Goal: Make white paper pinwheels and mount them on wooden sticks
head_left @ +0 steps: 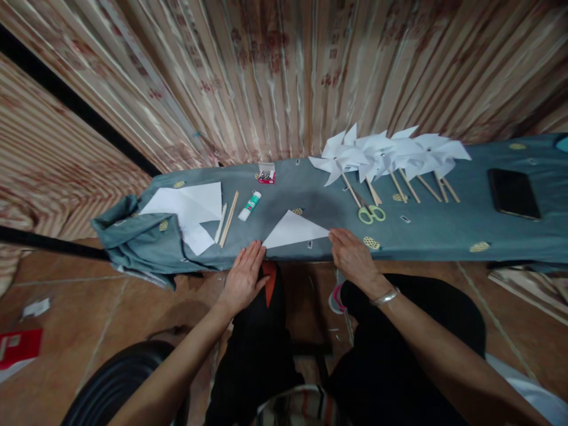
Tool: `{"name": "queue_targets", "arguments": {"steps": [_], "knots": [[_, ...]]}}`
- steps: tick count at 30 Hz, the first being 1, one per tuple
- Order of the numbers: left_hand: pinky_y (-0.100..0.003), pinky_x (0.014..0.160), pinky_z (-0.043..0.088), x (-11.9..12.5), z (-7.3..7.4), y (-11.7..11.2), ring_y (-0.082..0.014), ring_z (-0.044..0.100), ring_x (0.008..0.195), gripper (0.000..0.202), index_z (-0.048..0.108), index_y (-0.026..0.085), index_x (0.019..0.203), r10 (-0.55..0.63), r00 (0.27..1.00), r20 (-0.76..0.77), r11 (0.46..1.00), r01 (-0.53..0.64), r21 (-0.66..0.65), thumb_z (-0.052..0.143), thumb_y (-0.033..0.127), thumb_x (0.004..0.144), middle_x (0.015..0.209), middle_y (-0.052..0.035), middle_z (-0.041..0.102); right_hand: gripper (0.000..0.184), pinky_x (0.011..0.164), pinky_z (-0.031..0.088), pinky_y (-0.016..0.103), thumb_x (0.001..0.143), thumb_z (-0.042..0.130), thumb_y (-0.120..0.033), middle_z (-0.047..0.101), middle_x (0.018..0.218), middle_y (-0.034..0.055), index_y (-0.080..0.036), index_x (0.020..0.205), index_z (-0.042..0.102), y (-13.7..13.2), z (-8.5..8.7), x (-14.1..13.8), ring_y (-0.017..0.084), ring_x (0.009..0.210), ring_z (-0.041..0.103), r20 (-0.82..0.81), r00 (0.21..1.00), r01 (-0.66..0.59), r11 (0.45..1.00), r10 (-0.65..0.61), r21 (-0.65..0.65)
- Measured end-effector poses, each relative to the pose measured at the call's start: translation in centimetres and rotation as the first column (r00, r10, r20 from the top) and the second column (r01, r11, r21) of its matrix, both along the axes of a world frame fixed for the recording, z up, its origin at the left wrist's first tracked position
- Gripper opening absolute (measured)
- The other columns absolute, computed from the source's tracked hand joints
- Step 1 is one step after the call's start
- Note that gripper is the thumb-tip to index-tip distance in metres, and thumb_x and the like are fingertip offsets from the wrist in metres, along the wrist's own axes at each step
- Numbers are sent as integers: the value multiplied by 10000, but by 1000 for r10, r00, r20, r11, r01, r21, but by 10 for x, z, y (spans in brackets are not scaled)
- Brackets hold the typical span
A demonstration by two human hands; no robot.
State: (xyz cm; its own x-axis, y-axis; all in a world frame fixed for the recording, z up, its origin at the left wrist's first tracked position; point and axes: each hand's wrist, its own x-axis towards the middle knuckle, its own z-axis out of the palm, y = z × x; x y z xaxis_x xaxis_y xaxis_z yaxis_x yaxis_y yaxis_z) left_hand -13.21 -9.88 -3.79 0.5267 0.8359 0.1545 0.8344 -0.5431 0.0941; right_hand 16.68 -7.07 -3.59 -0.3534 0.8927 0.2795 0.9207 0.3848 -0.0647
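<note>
A white sheet of paper (294,229), folded into a triangle, lies at the near edge of the cloth-covered table. My left hand (244,277) rests with its fingers stretched out flat, their tips touching the paper's left corner. At the right corner, the fingers of my right hand (354,260) are closed together on the paper's tip. Beyond the paper to the left lies a glue stick (250,206) with a white cap. Green-handled scissors (371,213) lie just past my right hand.
Several white paper pinwheels (350,155) on wooden sticks lie at the back right. A black phone (513,193) is farther right. Wooden sticks (229,219), a white pencil-like stick (220,223), paper sheets (199,201) and a small red box (267,173) of metal pieces are left.
</note>
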Motion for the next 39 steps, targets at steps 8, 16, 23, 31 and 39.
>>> {"name": "queue_targets", "arguments": {"steps": [8, 16, 23, 31, 39], "knots": [[-520, 1145, 279, 1, -5, -2, -303, 244, 1445, 674, 232, 95, 1486, 7, 1000, 31, 1000, -8, 26, 504, 311, 908, 1528, -210, 321, 303, 900, 498, 360, 838, 425, -78, 710, 1079, 160, -93, 932, 712, 18, 9, 14, 266, 1015, 636, -125, 973, 190, 980, -195, -53], [-546, 1137, 275, 0, -6, -1, -313, 239, 1445, 703, 188, 119, 1500, -5, 998, 69, 1000, 5, 2, 512, 289, 900, 1531, -218, 310, 376, 981, 454, 381, 864, 454, -148, 656, 1209, 145, -106, 1202, 613, 59, 21, -31, 257, 1101, 606, -351, 930, 69, 989, -110, -127], [-536, 1143, 274, 0, -4, -1, -312, 244, 1443, 683, 245, 106, 1480, 3, 997, 71, 1000, -2, -15, 535, 266, 883, 1525, -217, 325, 279, 960, 434, 350, 870, 471, -142, 657, 1129, 133, -136, 1071, 664, 92, 22, -71, 230, 1050, 606, -341, 938, -21, 970, -65, -242], [-539, 1150, 259, 2, -3, -3, -300, 222, 1452, 689, 225, 113, 1487, 13, 997, 78, 999, -11, -32, 531, 274, 891, 1534, -207, 312, 180, 846, 464, 304, 825, 531, -138, 702, 985, 89, -153, 864, 706, 106, 18, -76, 212, 939, 640, -431, 892, 21, 964, -138, -265], [-556, 1155, 227, 2, -5, -4, -295, 193, 1461, 693, 169, 157, 1507, 28, 984, 175, 997, -16, -75, 501, 303, 917, 1548, -201, 284, 149, 873, 476, 325, 793, 543, -125, 723, 989, 66, -192, 772, 674, 105, 25, -69, 203, 942, 657, -580, 796, 24, 967, -173, -255]]}}
